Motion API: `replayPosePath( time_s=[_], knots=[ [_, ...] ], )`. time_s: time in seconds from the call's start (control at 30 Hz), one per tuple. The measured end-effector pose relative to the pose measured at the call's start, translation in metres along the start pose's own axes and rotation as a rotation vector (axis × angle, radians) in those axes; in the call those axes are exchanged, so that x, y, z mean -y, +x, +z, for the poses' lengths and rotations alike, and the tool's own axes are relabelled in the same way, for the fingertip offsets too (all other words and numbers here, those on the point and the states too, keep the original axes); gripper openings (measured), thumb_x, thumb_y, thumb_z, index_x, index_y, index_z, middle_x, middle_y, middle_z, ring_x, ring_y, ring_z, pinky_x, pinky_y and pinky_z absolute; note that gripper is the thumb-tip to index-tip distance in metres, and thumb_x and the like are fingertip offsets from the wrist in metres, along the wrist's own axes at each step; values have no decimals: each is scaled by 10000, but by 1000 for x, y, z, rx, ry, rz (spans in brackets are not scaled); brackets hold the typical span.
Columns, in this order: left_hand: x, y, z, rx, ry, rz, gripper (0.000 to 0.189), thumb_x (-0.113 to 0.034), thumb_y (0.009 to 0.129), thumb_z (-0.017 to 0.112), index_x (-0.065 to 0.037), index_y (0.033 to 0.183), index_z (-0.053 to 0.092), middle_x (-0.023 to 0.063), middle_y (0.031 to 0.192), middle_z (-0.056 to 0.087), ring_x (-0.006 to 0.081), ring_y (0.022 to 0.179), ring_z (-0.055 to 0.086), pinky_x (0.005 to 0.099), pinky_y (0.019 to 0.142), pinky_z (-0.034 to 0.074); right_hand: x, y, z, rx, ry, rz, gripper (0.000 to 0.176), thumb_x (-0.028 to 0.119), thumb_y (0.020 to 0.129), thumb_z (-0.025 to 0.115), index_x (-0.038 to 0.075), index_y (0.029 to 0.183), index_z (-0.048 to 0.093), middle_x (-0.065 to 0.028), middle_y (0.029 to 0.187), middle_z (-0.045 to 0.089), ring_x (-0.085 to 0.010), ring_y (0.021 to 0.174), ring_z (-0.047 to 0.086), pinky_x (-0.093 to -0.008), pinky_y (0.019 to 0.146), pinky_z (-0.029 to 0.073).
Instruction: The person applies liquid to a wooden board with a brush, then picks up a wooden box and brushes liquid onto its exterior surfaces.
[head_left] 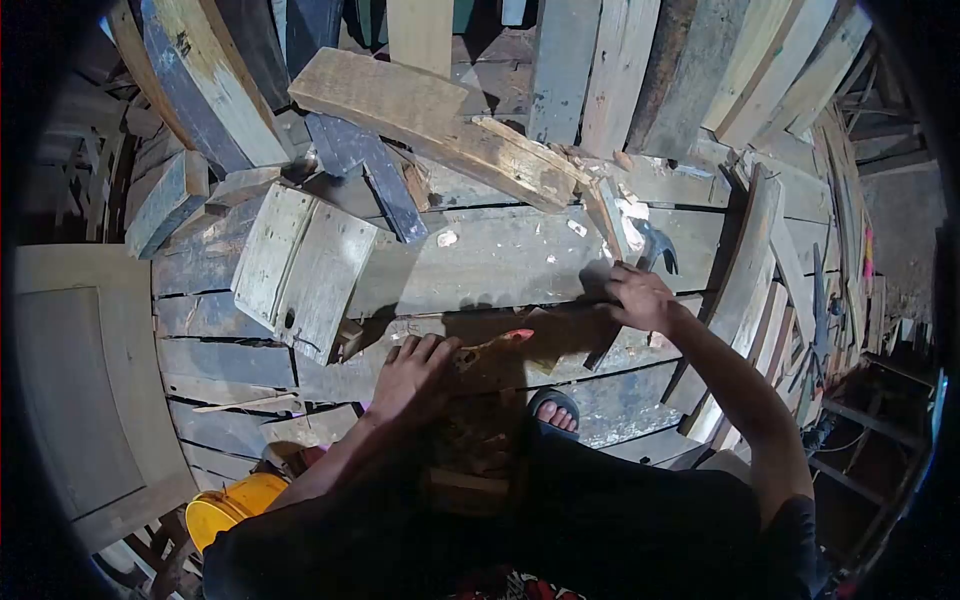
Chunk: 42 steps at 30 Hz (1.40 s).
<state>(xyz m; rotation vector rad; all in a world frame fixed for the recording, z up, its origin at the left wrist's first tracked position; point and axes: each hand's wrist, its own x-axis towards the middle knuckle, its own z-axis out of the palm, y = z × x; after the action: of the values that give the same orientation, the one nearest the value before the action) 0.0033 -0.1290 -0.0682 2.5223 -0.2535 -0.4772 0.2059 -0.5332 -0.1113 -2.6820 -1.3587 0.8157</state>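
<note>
My right hand (645,298) is closed around the handle of a claw hammer (658,248). Its dark metal head shows beyond my fingers, and a dark length of handle sticks out below them. A thin upright wood strip (606,215) is close beside the head. My left hand (412,378) lies lower and to the left, fingers bent over a rough, shadowed piece of wood (490,352). A red-tipped end (518,336) juts out to the right of that hand. What lies beneath the left palm is hidden.
A thick beam (430,125) lies across the far side of the plank floor (470,255). Two joined pale boards (303,268) stand left of centre. Long boards (735,290) line the right. A sandalled foot (556,412) and a yellow container (230,508) are near me.
</note>
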Motion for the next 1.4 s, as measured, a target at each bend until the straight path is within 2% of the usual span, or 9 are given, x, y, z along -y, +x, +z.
replayPosePath(
  time_s=[0.3, 0.43, 0.5, 0.63, 0.67, 0.9, 1.03, 1.17, 1.4],
  knots=[
    [1, 1, 5, 51, 41, 5, 714, -211, 842, 763, -142, 1505, 506, 165, 1373, 584, 408, 1301, 558, 554, 1064, 494, 14, 9, 30, -4, 163, -136, 483, 115, 932, 583, 158, 1410, 640, -196, 1333, 674, -388, 1088, 725, -484, 952, 589],
    [8, 1, 4, 80, 67, 8, 769, -338, 888, 748, -167, 1575, 448, 170, 1400, 542, 415, 1312, 545, 526, 1094, 478, 7, 12, 36, -45, -122, -56, 319, 188, 915, 643, 85, 1209, 707, -133, 1102, 745, -368, 1025, 730, -487, 877, 585],
    [8, 1, 1, 56, 68, 25, 755, -353, 907, 727, -171, 1581, 442, 167, 1402, 542, 413, 1324, 542, 525, 1093, 480, 60, 25, -38, 40, 65, 81, 320, 367, 1011, 645, 77, 1129, 714, -164, 1090, 741, -389, 1075, 710, -516, 927, 560],
    [19, 9, 5, 63, 117, 55, 661, -219, 961, 668, -169, 1579, 439, 179, 1449, 550, 432, 1376, 527, 560, 1132, 465, 107, 42, -54, -27, 400, 2, 551, 534, 1065, 566, 121, 1429, 579, -220, 1384, 636, -449, 1316, 598, -537, 1103, 504],
    [25, 15, 3, 114, 45, 60, 739, -142, 863, 767, -180, 1535, 463, 217, 1517, 534, 462, 1398, 530, 582, 1093, 500, 116, 47, -53, -67, 459, -36, 599, 550, 1069, 552, 135, 1501, 534, -229, 1453, 600, -459, 1373, 564, -541, 1142, 486],
    [33, 37, -14, 65, 96, 63, 868, -77, 758, 857, -172, 1524, 461, 196, 1481, 551, 477, 1390, 525, 579, 1145, 468, 123, 99, -7, -42, 222, -169, 688, 534, 1033, 643, 184, 1587, 435, -217, 1417, 606, -440, 1333, 573, -532, 1114, 464],
    [35, 40, -14, 72, 82, 76, 888, -56, 761, 843, -185, 1542, 441, 193, 1483, 552, 500, 1399, 512, 576, 1164, 453, 111, 107, -3, 156, 505, -166, 390, 271, 1112, 399, 218, 1475, 532, -263, 1346, 653, -452, 1290, 620, -536, 1062, 496],
    [32, 39, -8, 134, 6, 0, 953, -46, 798, 806, -204, 1619, 348, 261, 1533, 500, 521, 1416, 491, 589, 1172, 434, 107, 99, -27, 182, 476, -141, 340, 398, 1107, 516, 254, 1411, 561, -270, 1271, 668, -461, 1239, 632, -526, 1017, 507],
    [39, 26, -13, 28, -71, -63, 1169, -46, 781, 819, -233, 1715, 140, 372, 1476, 464, 566, 1390, 470, 572, 1167, 435, 89, 80, -39, 33, 561, -195, 408, 365, 1033, 710, 56, 1284, 621, -219, 1167, 687, -384, 1139, 658, -469, 970, 523]
  ],
)
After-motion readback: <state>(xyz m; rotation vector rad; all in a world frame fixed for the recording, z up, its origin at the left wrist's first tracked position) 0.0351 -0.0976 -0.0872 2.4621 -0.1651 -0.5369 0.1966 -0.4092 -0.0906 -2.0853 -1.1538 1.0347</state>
